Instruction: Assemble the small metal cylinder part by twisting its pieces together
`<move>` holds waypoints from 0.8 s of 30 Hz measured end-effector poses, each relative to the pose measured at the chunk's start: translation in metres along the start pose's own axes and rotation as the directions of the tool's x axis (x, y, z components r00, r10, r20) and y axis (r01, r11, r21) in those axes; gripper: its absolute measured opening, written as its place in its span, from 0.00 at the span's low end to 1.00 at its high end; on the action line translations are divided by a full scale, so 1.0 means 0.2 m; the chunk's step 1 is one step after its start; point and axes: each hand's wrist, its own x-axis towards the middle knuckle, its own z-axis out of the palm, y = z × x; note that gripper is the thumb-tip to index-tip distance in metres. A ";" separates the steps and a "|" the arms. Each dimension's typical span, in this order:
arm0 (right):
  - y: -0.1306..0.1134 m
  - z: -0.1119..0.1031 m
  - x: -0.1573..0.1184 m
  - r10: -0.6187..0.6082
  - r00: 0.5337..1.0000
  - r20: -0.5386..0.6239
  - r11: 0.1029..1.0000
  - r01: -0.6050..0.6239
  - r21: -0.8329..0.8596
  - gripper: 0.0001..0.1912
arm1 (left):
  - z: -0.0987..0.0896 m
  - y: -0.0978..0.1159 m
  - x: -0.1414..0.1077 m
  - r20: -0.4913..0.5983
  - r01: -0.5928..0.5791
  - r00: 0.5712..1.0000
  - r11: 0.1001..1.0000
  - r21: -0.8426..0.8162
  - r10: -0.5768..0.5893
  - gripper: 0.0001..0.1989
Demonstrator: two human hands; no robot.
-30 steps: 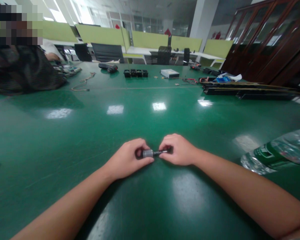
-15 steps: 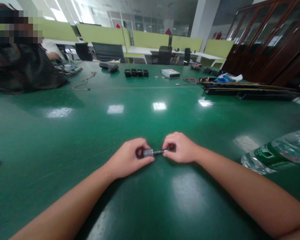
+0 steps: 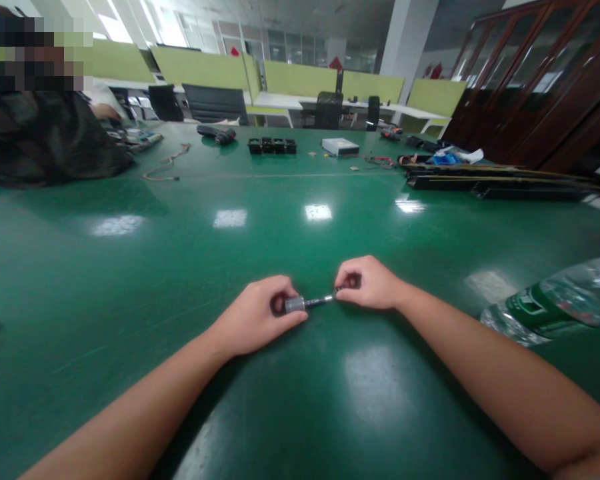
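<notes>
My left hand (image 3: 258, 316) rests on the green table (image 3: 290, 407), its thumb and fingers closed around a short grey cylinder with a thin shaft (image 3: 295, 305). The shaft is dark near the cylinder and shiny metal at its end, and it points right. At that shiny end is my right hand (image 3: 373, 283), with thumb and fingertips pinched together. Something small and dark shows at those fingertips, too small to name. Whether it touches the shaft's tip I cannot tell.
A clear plastic bottle with a green label (image 3: 545, 310) lies on the right. Black fans (image 3: 273, 146), a silver box-shaped drive (image 3: 340, 146) and long black rails (image 3: 525, 183) lie across the far side. Another person (image 3: 45, 133) is at the far left.
My right hand has shifted right and slightly away from me, uncovering the shiny end of the shaft. The left hand holds the grey cylinder in nearly the same place.
</notes>
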 end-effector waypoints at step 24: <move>-0.08 0.09 0.01 -0.157 0.987 0.033 0.988 0.157 0.003 0.14 | 0.00 -0.02 0.00 -0.004 -0.004 1.000 1.000 -0.011 0.004 0.13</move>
